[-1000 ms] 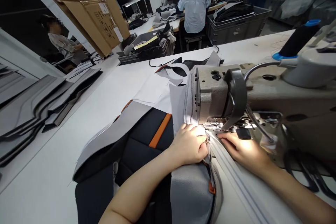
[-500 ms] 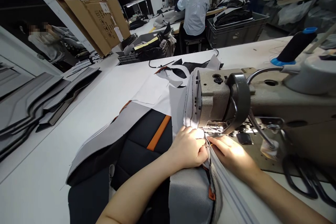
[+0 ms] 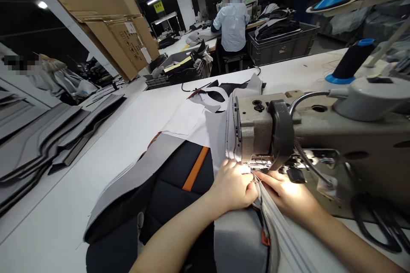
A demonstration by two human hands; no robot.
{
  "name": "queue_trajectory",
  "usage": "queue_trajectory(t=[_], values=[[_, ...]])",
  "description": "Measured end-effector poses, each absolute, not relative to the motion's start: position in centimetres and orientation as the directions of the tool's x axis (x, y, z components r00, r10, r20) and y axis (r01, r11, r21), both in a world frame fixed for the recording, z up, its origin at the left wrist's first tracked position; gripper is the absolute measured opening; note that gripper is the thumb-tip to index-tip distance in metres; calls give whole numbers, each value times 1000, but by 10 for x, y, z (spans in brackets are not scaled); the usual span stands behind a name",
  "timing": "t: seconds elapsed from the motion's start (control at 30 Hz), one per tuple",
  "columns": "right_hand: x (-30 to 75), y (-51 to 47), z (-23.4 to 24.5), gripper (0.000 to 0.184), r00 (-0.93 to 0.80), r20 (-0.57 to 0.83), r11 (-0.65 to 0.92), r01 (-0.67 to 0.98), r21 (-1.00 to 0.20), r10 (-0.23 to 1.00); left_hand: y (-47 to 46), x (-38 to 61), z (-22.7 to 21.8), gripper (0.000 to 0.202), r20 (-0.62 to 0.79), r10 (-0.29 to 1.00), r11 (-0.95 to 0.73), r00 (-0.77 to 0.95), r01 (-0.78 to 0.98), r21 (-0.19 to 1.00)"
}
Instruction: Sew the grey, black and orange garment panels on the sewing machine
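A sewn seat cover (image 3: 179, 170) of black panels, grey borders and an orange stripe lies left of and under the head of a sewing machine (image 3: 256, 126). My left hand (image 3: 235, 185) is closed on its grey edge, knuckles up, just before the lit needle area. On the other side of the seam, my right hand (image 3: 288, 192) lies low with its fingers stretched toward the presser foot, touching the edge of a pale strip (image 3: 285, 230). That strip runs from the needle area down toward me. Fingertips of both hands are partly hidden near the foot.
Black-handled scissors (image 3: 378, 226) lie at the right. A thread cone (image 3: 352, 62) stands behind the machine. Stacked grey panels (image 3: 60, 136) cover the table's left side. Beyond are a cardboard box (image 3: 118, 38), a crate (image 3: 282, 45) and a seated co-worker (image 3: 233, 25).
The view has shifted slightly, so the machine and both hands sit lower in it. Both hands stay by the needle area; the right fingers look a little straighter.
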State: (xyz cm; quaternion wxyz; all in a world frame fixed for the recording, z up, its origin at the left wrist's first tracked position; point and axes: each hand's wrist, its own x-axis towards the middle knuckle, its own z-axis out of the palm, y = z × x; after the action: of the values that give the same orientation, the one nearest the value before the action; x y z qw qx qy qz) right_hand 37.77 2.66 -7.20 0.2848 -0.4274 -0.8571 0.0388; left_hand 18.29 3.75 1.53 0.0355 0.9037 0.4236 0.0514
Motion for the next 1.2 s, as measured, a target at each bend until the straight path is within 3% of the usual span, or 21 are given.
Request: queue_trajectory(t=[0.17,0.27,0.33,0.4,0.5,0.6,0.77,0.87,0.97,1.1,1.2], values=[[379,24,-64,27,-408,361,544,652,-528,839,49,180,14,18,78,742,-670,665,732,127],[376,19,-51,33,-501,222,519,593,-615,836,47,178,21,21,37,757,-649,652,744,159],[372,16,-44,33,-564,213,551,540,-637,798,35,178,31,29,-25,795,-589,607,781,209],[367,14,-41,28,-554,248,557,502,-661,794,16,181,39,49,-130,815,-520,565,812,266],[361,10,-43,22,-489,273,521,495,-696,829,-13,187,42,101,-266,786,-486,558,823,293],[355,5,-46,20,-448,257,477,493,-728,856,-28,189,37,114,-339,809,-415,481,874,252],[359,2,-46,19,-357,223,379,461,-802,907,-19,174,40,94,-378,844,-288,380,916,278],[376,6,-46,19,-293,188,317,495,-809,938,-4,162,43,65,-304,880,-209,364,873,441],[397,8,-48,20,-282,174,306,539,-784,943,15,152,44,33,-274,934,-35,228,823,567],[408,4,-41,24,-332,275,422,547,-723,902,33,147,50,27,-247,955,11,167,808,589],[398,-3,-33,28,-454,494,671,517,-532,742,34,149,57,27,-252,944,-18,213,796,605]])
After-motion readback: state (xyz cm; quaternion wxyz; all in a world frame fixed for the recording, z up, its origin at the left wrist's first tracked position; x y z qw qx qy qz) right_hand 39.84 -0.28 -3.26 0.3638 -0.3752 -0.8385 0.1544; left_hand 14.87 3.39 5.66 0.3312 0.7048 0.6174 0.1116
